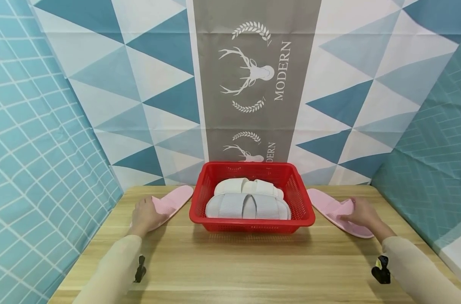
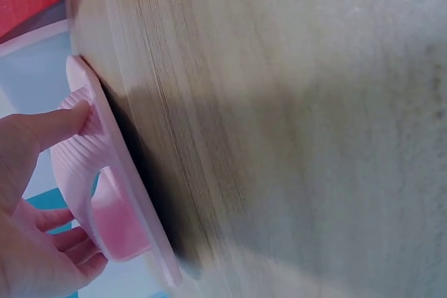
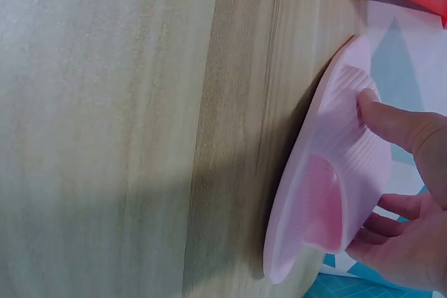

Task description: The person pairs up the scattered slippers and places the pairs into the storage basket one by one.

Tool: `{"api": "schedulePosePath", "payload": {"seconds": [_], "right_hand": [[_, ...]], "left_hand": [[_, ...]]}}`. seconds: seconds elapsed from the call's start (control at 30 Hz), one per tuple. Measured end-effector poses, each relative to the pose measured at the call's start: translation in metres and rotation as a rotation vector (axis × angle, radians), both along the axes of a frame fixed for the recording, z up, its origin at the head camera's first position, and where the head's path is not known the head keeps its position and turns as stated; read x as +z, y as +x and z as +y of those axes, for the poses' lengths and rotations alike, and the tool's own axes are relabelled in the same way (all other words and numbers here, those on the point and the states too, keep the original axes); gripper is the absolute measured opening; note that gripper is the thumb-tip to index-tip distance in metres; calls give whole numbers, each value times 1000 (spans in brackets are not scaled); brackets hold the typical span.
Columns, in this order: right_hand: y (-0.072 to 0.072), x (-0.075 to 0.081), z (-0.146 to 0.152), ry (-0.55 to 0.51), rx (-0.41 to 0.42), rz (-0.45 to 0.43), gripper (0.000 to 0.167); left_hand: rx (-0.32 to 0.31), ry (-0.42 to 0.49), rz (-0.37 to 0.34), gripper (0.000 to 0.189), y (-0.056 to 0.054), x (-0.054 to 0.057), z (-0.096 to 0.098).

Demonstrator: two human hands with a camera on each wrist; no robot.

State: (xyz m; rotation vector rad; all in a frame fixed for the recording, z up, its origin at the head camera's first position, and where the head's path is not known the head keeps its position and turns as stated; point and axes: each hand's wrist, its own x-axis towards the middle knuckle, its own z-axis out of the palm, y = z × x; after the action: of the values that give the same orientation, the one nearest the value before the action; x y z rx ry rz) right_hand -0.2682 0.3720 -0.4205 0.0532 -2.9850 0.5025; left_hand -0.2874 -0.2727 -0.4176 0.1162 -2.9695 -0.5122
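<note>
Left of the basket, my left hand (image 1: 144,216) grips a pink slipper (image 1: 179,196) by its ribbed strap (image 2: 78,155), thumb on one side and fingers on the other. My right hand (image 1: 361,212) holds a matching pink slipper (image 1: 322,204) on the right in the same way, across its strap (image 3: 357,146). Both slippers point their far ends inward toward the red basket (image 1: 253,222). In the wrist views each sole sits right at the table surface, with a shadow along its edge. Part of each slipper is hidden behind the hand.
Inside the basket lie a grey-white slipper (image 1: 230,206) in front and a white slipper (image 1: 232,185) behind it. A wooden table (image 1: 249,270) carries everything, with patterned cloth (image 1: 169,84) behind and at both sides. Black wrist devices (image 1: 382,270) sit at the sleeves.
</note>
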Motion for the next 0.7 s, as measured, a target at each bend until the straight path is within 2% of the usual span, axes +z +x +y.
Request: {"api": "schedulePosePath", "payload": {"seconds": [0.4, 0.7], "right_hand": [[-9, 2, 4, -4, 1, -82, 97], [-11, -7, 6, 6, 30, -109, 94]], "left_hand": [[28, 4, -90, 88, -7, 3, -4], [32, -8, -116, 94, -7, 1, -4]]}}
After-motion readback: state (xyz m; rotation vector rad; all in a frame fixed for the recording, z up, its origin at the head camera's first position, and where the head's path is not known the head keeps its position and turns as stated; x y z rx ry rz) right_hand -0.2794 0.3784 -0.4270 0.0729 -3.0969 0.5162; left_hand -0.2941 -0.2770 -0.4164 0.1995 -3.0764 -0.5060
